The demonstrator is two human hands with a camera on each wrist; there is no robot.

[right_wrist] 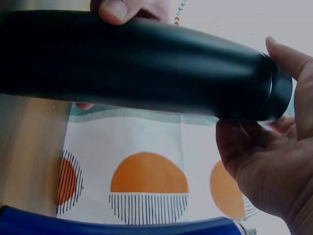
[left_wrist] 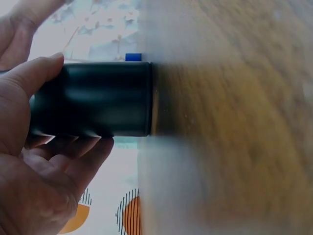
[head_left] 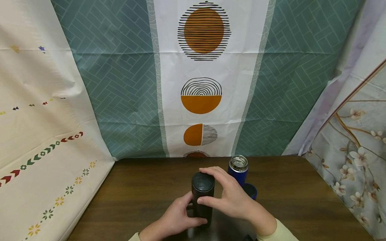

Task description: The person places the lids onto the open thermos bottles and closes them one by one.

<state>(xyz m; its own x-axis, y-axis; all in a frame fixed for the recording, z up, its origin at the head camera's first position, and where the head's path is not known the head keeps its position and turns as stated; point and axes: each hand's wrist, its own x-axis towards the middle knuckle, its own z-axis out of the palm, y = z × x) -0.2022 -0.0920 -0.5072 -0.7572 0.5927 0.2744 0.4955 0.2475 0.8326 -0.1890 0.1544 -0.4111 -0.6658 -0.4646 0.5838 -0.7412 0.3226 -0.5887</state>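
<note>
A black thermos bottle stands upright near the front of the table, its base right at the tabletop in the left wrist view. My left hand holds the lower body, thumb on one side and fingers on the other. Up at the top, my right hand grips round the lid, with the thumb on the near side in the head view. The lid sits on the bottle, and a thin seam shows below it in the right wrist view.
Behind the right hand stands a blue thermos bottle with its steel mouth uncovered. Next to it lies a blue cap with a dark middle. The brown wooden table meets patterned cloths at the back and sides.
</note>
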